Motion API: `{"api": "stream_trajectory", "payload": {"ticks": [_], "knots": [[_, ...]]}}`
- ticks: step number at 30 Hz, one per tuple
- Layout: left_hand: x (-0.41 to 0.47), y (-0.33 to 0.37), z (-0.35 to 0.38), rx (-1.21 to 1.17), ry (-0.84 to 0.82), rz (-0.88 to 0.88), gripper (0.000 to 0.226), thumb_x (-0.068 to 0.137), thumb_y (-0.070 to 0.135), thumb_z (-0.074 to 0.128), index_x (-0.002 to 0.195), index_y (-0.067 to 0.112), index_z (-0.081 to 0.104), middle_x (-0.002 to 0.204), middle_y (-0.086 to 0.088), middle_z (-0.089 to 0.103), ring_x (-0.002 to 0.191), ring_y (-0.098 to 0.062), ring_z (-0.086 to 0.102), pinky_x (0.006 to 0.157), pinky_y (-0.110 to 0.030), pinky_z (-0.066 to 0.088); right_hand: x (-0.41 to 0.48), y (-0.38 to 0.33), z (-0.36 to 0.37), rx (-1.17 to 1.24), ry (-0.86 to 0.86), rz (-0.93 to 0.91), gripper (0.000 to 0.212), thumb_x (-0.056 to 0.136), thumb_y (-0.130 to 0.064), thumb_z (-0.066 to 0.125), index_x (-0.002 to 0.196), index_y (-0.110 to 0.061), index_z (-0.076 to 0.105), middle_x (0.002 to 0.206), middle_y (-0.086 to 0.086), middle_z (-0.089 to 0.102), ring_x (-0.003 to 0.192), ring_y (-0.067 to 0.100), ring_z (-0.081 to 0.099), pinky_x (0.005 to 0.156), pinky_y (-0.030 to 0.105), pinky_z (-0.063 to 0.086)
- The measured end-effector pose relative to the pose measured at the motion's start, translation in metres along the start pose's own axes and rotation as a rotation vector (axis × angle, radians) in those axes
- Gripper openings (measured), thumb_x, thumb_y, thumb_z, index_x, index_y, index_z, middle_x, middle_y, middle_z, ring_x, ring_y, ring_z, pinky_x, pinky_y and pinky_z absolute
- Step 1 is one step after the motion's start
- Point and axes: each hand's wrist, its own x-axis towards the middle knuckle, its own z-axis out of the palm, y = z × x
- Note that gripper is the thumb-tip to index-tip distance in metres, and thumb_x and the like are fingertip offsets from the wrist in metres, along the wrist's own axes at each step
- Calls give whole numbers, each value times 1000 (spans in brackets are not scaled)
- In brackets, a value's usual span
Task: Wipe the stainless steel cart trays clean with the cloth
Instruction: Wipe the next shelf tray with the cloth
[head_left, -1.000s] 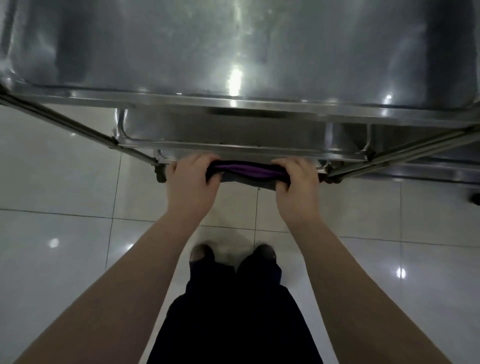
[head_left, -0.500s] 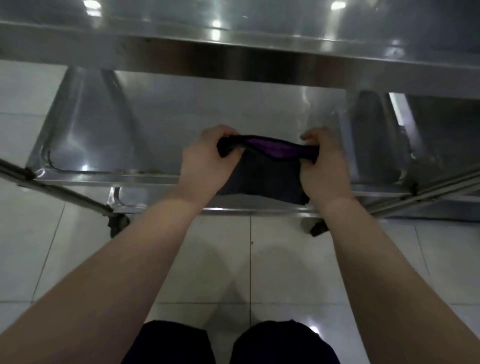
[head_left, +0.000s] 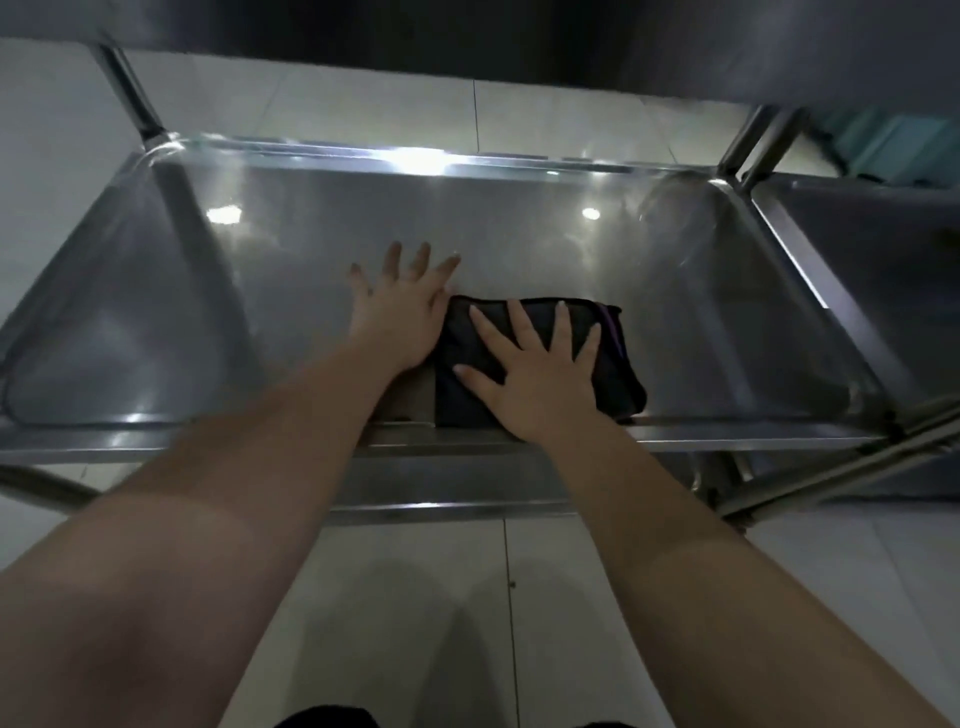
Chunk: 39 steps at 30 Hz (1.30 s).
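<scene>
— So, the dark folded cloth (head_left: 621, 371): where on the steel tray (head_left: 291, 249)?

— Flat on the tray's floor, up against the near rim, a little right of the tray's middle. Purple edging along the side toward the tray's right wall.

— Under which hand?

— Under the right hand (head_left: 540, 387). Palm down, fingers (head_left: 562, 332) straight and spread, pressing on top of the fabric. No curl round it, no pinch. Fingertips just short of the cloth's far edge, pointing toward the tray's far rim. Thumb out toward the tray's left wall, also on the fabric. Dark fabric showing on every side of the hand except toward the near rim.

— And the left hand (head_left: 400, 317)?

— Open as well, flat on bare steel about the tray's middle, its fingers (head_left: 392, 265) fanned toward the far rim. Thumb side right against the cloth's left edge. Holding nothing.

— Anything else around the tray?

— Bright reflections along the far rim. Cart posts (head_left: 132, 93) rising at the far corners. Neighbouring tray (head_left: 883, 234) just beyond the right wall. Lower steel shelf (head_left: 441, 483) below the near rim, and pale floor tiles (head_left: 415, 597) beneath.
</scene>
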Motion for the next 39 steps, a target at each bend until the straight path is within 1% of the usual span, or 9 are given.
{"api": "stream_trajectory", "payload": {"ticks": [6, 12, 14, 16, 20, 23, 27, 32, 39], "knots": [[2, -3, 11, -56, -46, -20, 51, 103, 48, 6, 152, 45, -8, 165, 5, 0, 151, -27, -8, 118, -58, -4, 5, 23, 8, -39, 47, 17, 77, 68, -91, -5, 139, -64, -18, 162, -17, -15, 147, 37, -18, 107, 67, -18], [-1, -2, 9, -5, -94, 29, 56, 98, 62, 9, 152, 49, -2, 165, 7, -3, 151, -28, -8, 115, -61, -7, -17, 150, -16, -23, -16, 272, 84, 61, -94, -1, 139, -66, -14, 161, -20, -15, 149, 32, -14, 113, 66, -8], [0, 1, 9, 27, -108, 15, 58, 97, 65, 9, 152, 50, 0, 165, 6, -3, 151, -29, -6, 115, -62, -7, -19, 162, -20, -14, -41, 345, 87, 59, -93, -1, 139, -66, -15, 161, -20, -17, 148, 33, -15, 113, 66, -7], [1, 3, 10, 40, -111, -6, 58, 96, 66, 9, 152, 51, 1, 165, 6, -3, 151, -29, -4, 115, -62, -6, -13, 142, -17, -8, -38, 319, 85, 59, -94, -3, 139, -65, -17, 160, -18, -18, 147, 37, -16, 112, 68, -7], [0, 3, 8, 42, -105, -12, 57, 97, 65, 9, 152, 51, 0, 165, 6, -2, 151, -29, -3, 116, -62, -4, 3, 59, 5, -46, 23, 58, 78, 64, -94, -5, 135, -66, -23, 161, -17, -17, 146, 40, -19, 109, 69, -12], [-1, 4, 3, 45, -130, -16, 57, 98, 64, 8, 152, 50, 1, 165, 6, -1, 151, -29, -2, 116, -62, -4, 7, 34, 5, -48, 24, 15, 77, 66, -93, -3, 135, -66, -23, 161, -16, -17, 146, 39, -20, 109, 68, -14], [12, 13, -7, 62, -158, -23, 54, 101, 56, 9, 154, 46, 3, 165, 4, 0, 151, -29, -4, 114, -63, -7, 4, 39, 3, -56, 35, 13, 81, 66, -93, -5, 139, -63, -19, 162, -14, -15, 146, 39, -18, 110, 68, -13], [34, 56, -5, -105, -96, 0, 51, 105, 45, 15, 154, 44, 0, 165, 4, -6, 151, -26, -11, 117, -58, -8, 0, 52, 2, -38, 26, 3, 79, 71, -91, -1, 142, -61, -13, 162, -17, -12, 147, 35, -18, 110, 64, -17], [30, 67, 15, -5, -149, -4, 66, 91, 75, 6, 151, 52, -6, 165, 6, -8, 150, -31, -11, 113, -65, -8, -15, 171, -10, -24, 21, 145, 81, 62, -96, -2, 137, -68, -14, 161, -22, -12, 148, 32, -15, 113, 63, -11]]}}
